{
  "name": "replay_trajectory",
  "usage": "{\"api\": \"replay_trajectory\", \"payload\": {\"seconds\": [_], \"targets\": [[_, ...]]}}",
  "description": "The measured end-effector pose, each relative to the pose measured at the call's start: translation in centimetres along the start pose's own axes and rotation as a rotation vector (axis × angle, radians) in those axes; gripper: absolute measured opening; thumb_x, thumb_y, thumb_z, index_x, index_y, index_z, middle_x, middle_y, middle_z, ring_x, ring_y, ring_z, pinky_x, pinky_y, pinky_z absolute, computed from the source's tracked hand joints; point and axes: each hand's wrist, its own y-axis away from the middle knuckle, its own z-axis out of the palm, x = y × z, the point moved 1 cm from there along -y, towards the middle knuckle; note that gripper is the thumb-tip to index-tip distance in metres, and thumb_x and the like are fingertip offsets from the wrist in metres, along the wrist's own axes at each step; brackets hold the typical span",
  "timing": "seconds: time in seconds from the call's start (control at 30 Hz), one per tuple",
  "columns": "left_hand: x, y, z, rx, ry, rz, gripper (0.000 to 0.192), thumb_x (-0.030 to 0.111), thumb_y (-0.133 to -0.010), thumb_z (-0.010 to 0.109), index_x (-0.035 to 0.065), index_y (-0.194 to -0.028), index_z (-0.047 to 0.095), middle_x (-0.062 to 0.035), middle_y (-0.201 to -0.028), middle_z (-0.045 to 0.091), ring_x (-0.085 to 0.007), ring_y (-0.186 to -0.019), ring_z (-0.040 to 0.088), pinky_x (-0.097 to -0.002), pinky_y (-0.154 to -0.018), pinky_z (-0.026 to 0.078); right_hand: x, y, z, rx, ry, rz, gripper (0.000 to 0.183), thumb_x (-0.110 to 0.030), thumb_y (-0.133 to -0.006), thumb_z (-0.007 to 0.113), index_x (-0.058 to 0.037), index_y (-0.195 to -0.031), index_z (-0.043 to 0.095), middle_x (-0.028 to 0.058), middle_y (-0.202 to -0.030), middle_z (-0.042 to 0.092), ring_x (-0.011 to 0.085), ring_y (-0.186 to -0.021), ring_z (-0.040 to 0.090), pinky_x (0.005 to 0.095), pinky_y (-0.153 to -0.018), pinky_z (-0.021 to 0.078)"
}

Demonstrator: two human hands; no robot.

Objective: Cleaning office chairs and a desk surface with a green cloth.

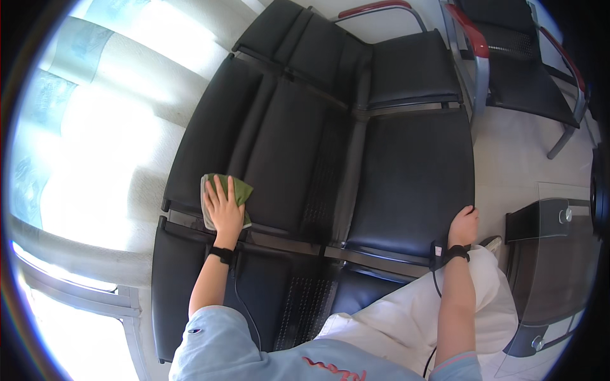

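My left hand (223, 209) lies with fingers spread on a folded green and grey cloth (243, 192), pressing it against the black padded backrest (281, 162) of a bench chair near its side edge. At the front edge of the same chair's black seat cushion (412, 181), my right hand (463, 227) is curled over the rim; its fingertips are partly hidden. Each wrist wears a black strap, and a small cabled box (436, 255) sits at the right one.
Further linked seats adjoin on both sides, with a red-topped metal armrest (376, 8) beyond. A separate black armchair (529, 81) stands at the far right. A glass-topped table (548, 266) is close to my right leg. White curtains (157, 147) hang behind the backrests.
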Motion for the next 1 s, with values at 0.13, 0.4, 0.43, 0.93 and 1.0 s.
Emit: {"api": "replay_trajectory", "payload": {"seconds": [0.13, 0.4, 0.43, 0.93, 1.0], "targets": [[1.6, -3.4, 1.3, 0.007, 0.014, 0.043, 0.081, 0.030, -0.069, 0.063, 0.0091, -0.135, 0.022, -0.0196, -0.139, 0.016, -0.0351, -0.129, 0.014, -0.0409, -0.104, 0.015, 0.0, -0.1, 0.3, 0.033, 0.001, -0.025, 0.038, -0.037, -0.088, 0.032, -0.0101, -0.102, 0.055, 0.0112, -0.090, 0.061, 0.0323, -0.078, 0.059, 0.0440, -0.066, 0.0465], [4.9, -15.7, 5.8, 0.095, 0.176, 0.181, 0.070, 0.030, -0.073, 0.056, 0.0157, -0.135, 0.026, -0.0174, -0.139, 0.019, -0.0324, -0.128, 0.019, -0.0414, -0.103, 0.018, -0.4, -0.2, 0.0, 0.026, 0.034, -0.003, 0.039, -0.038, -0.088, 0.032, -0.0097, -0.102, 0.055, 0.0117, -0.091, 0.061, 0.0315, -0.080, 0.059, 0.0437, -0.066, 0.0462], [5.3, -17.4, 6.4, 0.076, 0.167, 0.185, 0.069, 0.031, -0.073, 0.055, 0.0171, -0.135, 0.026, -0.0172, -0.139, 0.019, -0.0322, -0.128, 0.019, -0.0414, -0.103, 0.018, -0.5, -0.1, -0.2, 0.027, 0.025, -0.004, 0.039, -0.037, -0.088, 0.032, -0.0094, -0.102, 0.055, 0.0118, -0.091, 0.061, 0.0316, -0.080, 0.059, 0.0436, -0.067, 0.0461], [12.4, -32.8, 9.9, 0.033, -0.007, 0.107, 0.054, 0.043, -0.081, 0.040, 0.0261, -0.132, 0.033, -0.0136, -0.140, 0.020, -0.0305, -0.130, 0.015, -0.0414, -0.105, 0.012, -1.4, 0.0, -0.7, 0.056, 0.131, 0.043, 0.037, -0.034, -0.086, 0.035, -0.0063, -0.097, 0.056, 0.0112, -0.091, 0.061, 0.0319, -0.080, 0.057, 0.0421, -0.068, 0.0447], [12.4, -33.2, 9.9, 0.048, -0.060, 0.168, 0.054, 0.043, -0.082, 0.041, 0.0271, -0.133, 0.031, -0.0146, -0.140, 0.019, -0.0316, -0.130, 0.016, -0.0417, -0.105, 0.012, -1.8, -0.1, -1.0, 0.026, 0.140, 0.061, 0.037, -0.035, -0.086, 0.035, -0.0067, -0.098, 0.056, 0.0111, -0.092, 0.061, 0.0308, -0.082, 0.057, 0.0415, -0.070, 0.0443]]}}
